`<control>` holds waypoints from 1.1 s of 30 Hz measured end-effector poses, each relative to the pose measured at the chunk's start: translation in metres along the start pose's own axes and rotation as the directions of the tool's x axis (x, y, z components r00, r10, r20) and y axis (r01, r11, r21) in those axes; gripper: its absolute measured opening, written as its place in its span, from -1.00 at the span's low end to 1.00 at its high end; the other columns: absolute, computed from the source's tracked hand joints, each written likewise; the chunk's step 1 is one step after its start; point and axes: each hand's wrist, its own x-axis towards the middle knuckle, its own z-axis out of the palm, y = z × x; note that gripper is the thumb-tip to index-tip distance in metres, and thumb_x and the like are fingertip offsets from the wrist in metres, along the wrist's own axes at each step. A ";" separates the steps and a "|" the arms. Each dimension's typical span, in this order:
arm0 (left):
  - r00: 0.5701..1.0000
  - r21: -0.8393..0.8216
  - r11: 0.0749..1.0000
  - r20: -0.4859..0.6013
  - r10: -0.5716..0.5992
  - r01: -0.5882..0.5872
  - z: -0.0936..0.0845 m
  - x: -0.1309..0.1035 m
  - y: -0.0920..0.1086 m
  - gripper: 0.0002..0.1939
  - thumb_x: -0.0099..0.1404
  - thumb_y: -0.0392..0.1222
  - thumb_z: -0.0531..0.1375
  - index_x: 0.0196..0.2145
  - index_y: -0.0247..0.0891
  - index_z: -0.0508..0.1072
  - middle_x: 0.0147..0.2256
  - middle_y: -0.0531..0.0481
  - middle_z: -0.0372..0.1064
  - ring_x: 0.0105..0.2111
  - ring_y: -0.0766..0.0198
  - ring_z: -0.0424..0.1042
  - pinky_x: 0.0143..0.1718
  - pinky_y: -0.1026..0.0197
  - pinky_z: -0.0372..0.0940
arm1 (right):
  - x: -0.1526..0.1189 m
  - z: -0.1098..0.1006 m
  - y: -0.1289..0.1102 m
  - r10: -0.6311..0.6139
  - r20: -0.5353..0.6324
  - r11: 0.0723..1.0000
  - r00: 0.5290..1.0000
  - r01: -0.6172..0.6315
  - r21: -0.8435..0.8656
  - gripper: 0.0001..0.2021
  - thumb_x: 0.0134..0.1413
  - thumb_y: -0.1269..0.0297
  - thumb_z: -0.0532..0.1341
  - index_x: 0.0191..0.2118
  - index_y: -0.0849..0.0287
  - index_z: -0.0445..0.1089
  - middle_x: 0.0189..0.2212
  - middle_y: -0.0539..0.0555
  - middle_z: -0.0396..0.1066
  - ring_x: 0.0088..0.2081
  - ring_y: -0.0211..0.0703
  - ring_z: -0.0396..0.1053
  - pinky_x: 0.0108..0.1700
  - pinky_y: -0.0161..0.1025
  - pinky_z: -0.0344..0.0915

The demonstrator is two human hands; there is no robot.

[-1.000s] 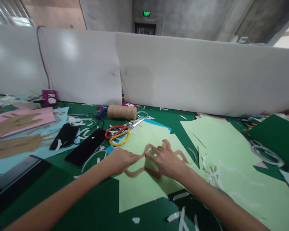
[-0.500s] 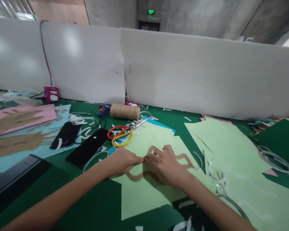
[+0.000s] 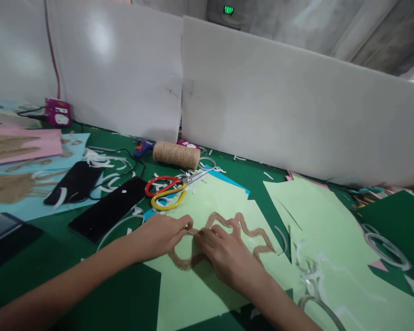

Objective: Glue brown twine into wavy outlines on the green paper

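Observation:
A brown twine outline (image 3: 182, 264) lies on light green paper (image 3: 200, 294). My left hand (image 3: 163, 235) is closed, pinching a short stretch of twine at the upper left of the outline. Just right of it, my right hand (image 3: 224, 250) rests over the outline with bent fingers pressing on the twine; its thumb side is partly hidden. Beyond my hands lie scissors (image 3: 169, 191) with one red and one yellow handle. A twine spool (image 3: 177, 155) sits behind them, beside a blue glue gun (image 3: 143, 149).
Two dark phones (image 3: 108, 211) (image 3: 76, 181) and a cable are at the left, near blue and pink sheets (image 3: 48, 147) with brown shapes. More green paper (image 3: 317, 207), white scraps and a tape-like coil (image 3: 388, 250) lie right. A white partition (image 3: 279, 101) stands behind.
The view has tilted and shifted. My left hand has moved a little left, away from my right fingertips, with twine now showing between them. My right hand still covers the outline.

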 end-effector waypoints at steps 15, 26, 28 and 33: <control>0.998 -0.060 0.997 0.054 -0.035 0.038 -0.008 -0.007 0.005 -0.82 0.33 -0.24 -0.08 -0.31 -0.24 0.30 -0.51 0.03 0.35 -0.55 0.26 0.32 -0.55 0.28 -0.05 | 0.001 0.004 -0.002 0.078 -0.011 0.996 0.997 -0.077 0.042 -0.65 0.13 0.39 0.14 0.06 0.09 0.23 -0.12 0.14 0.37 -0.09 0.00 0.21 -0.01 0.11 -0.09; 0.995 0.055 0.996 0.077 0.062 -0.067 -0.009 -0.010 0.005 -0.83 0.32 -0.27 -0.05 -0.23 -0.22 0.32 -0.54 0.01 0.35 -0.58 0.22 0.30 -0.57 0.27 -0.09 | 0.001 0.001 0.000 0.070 -0.010 0.996 0.998 -0.069 0.050 -0.62 0.09 0.41 0.15 0.05 0.06 0.23 -0.08 0.12 0.37 -0.08 -0.01 0.22 -0.01 0.09 -0.07; 0.995 0.109 0.990 0.059 0.081 -0.087 -0.007 -0.010 0.004 -0.82 0.31 -0.28 -0.04 -0.22 -0.21 0.33 -0.56 0.01 0.34 -0.59 0.21 0.30 -0.58 0.27 -0.09 | 0.000 0.001 -0.002 0.071 -0.005 0.997 0.997 -0.071 0.041 -0.62 0.09 0.41 0.14 0.06 0.07 0.23 -0.08 0.13 0.37 -0.07 0.00 0.22 -0.01 0.10 -0.07; 0.994 0.188 0.976 0.005 0.114 -0.112 0.001 -0.009 0.001 -0.81 0.26 -0.34 -0.01 -0.21 -0.21 0.34 -0.56 0.01 0.35 -0.58 0.21 0.32 -0.58 0.28 -0.05 | 0.000 0.003 -0.004 0.076 -0.018 0.997 0.997 -0.076 0.020 -0.58 0.09 0.46 0.11 0.09 0.09 0.20 -0.09 0.16 0.37 -0.09 0.00 0.23 0.00 0.14 -0.07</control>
